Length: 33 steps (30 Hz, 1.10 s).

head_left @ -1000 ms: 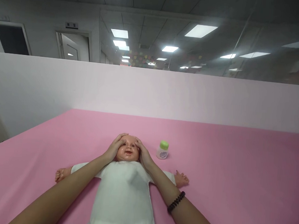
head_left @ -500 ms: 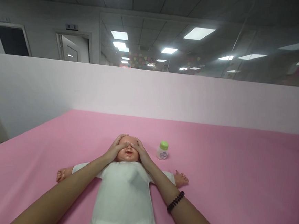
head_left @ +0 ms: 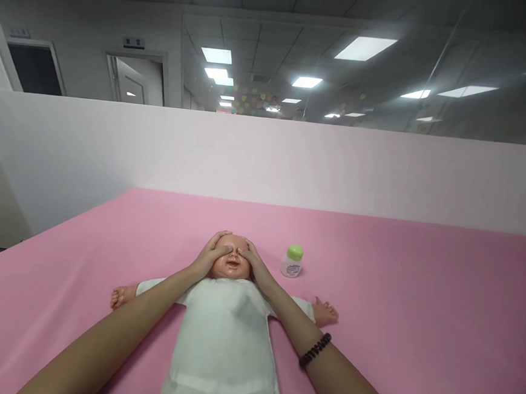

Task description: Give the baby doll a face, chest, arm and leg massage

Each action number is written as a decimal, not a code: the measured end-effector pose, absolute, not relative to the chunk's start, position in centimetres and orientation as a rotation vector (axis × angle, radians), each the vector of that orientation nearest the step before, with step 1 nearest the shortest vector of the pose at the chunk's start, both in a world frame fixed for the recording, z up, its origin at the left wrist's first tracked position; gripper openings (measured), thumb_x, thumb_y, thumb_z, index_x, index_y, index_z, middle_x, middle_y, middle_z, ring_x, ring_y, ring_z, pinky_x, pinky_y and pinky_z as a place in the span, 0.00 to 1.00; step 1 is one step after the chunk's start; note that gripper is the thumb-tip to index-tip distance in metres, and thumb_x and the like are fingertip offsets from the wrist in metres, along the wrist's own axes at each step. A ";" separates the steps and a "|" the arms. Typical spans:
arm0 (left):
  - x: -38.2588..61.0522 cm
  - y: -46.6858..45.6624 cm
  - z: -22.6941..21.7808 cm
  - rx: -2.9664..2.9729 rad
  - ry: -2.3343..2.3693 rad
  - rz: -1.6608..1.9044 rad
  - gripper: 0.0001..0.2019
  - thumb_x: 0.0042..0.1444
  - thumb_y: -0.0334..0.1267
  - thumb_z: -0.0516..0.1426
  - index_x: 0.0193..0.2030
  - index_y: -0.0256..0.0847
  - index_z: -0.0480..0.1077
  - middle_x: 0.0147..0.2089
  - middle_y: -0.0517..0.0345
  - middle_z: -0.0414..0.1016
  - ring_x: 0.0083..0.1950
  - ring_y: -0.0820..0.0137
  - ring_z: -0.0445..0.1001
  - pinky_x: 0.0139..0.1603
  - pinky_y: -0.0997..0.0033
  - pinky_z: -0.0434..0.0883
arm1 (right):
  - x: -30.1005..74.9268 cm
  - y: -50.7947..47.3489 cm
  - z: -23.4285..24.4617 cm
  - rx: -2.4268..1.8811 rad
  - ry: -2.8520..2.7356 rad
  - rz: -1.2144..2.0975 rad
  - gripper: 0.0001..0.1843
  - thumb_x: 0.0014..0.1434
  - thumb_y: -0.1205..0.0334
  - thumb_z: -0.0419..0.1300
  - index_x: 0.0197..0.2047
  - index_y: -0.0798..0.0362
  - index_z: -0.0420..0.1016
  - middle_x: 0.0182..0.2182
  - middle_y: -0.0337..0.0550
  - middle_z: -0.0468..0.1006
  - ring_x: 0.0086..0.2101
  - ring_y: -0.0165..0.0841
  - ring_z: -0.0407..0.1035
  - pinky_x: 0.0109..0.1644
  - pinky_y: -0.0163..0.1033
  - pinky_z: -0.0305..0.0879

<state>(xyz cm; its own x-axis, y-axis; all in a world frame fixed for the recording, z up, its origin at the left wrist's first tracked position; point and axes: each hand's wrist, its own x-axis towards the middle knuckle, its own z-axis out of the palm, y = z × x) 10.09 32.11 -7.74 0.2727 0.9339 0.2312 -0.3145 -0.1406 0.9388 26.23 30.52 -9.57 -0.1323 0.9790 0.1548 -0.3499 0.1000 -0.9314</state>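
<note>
A baby doll (head_left: 227, 340) in a white cloth suit lies on its back, arms stretched out to both sides. My left hand (head_left: 211, 255) wraps the left side of the doll's head (head_left: 231, 272), its thumb lying across the eye beside the nose. On the other side my right hand (head_left: 256, 262) cups the head in the same way, thumb over the other eye. The mouth and chin show between my hands; the doll's eyes and ears are hidden. My fingertips curve round the top and sides of the head.
A small white jar with a green lid (head_left: 292, 261) stands on the pink cover (head_left: 400, 305), to the right of the doll's head. Behind the cover runs a low white wall (head_left: 293, 163), with glass above it. I wear a black coiled band (head_left: 315, 350) on my right forearm.
The whole view has shifted slightly, so the doll and jar appear a little further right and higher. My thumbs have slid slightly outward from the nose; both hands stay round the head.
</note>
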 end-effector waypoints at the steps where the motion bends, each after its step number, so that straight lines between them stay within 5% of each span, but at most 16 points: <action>1: 10.0 32.2 -7.9 1.267 0.669 1.235 0.28 0.47 0.45 0.68 0.54 0.43 0.69 0.55 0.51 0.75 0.56 0.56 0.74 0.59 0.57 0.70 | 26.3 30.7 -9.7 -0.787 -1.125 1.350 0.27 0.55 0.50 0.67 0.58 0.43 0.70 0.56 0.40 0.75 0.59 0.42 0.66 0.65 0.49 0.62; 20: 10.1 33.5 -8.8 1.207 0.651 1.234 0.22 0.52 0.42 0.61 0.55 0.43 0.70 0.53 0.52 0.76 0.54 0.58 0.74 0.57 0.58 0.70 | 26.0 31.3 -10.2 -0.702 -1.022 1.409 0.23 0.54 0.50 0.65 0.52 0.44 0.73 0.51 0.40 0.78 0.56 0.43 0.69 0.64 0.50 0.63; 33: 9.8 32.9 -8.6 1.291 0.677 1.233 0.27 0.49 0.46 0.67 0.55 0.45 0.70 0.55 0.52 0.75 0.57 0.56 0.74 0.62 0.56 0.68 | 26.3 30.9 -9.9 -0.809 -1.156 1.319 0.28 0.55 0.48 0.67 0.58 0.43 0.70 0.57 0.40 0.74 0.60 0.41 0.65 0.65 0.47 0.62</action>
<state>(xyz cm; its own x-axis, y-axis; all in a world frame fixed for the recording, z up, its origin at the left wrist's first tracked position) 9.82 32.88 -8.60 0.2769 0.9285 0.2473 -0.2897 -0.1647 0.9428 26.29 30.94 -9.88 -0.1155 0.9780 0.1735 -0.3000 0.1321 -0.9447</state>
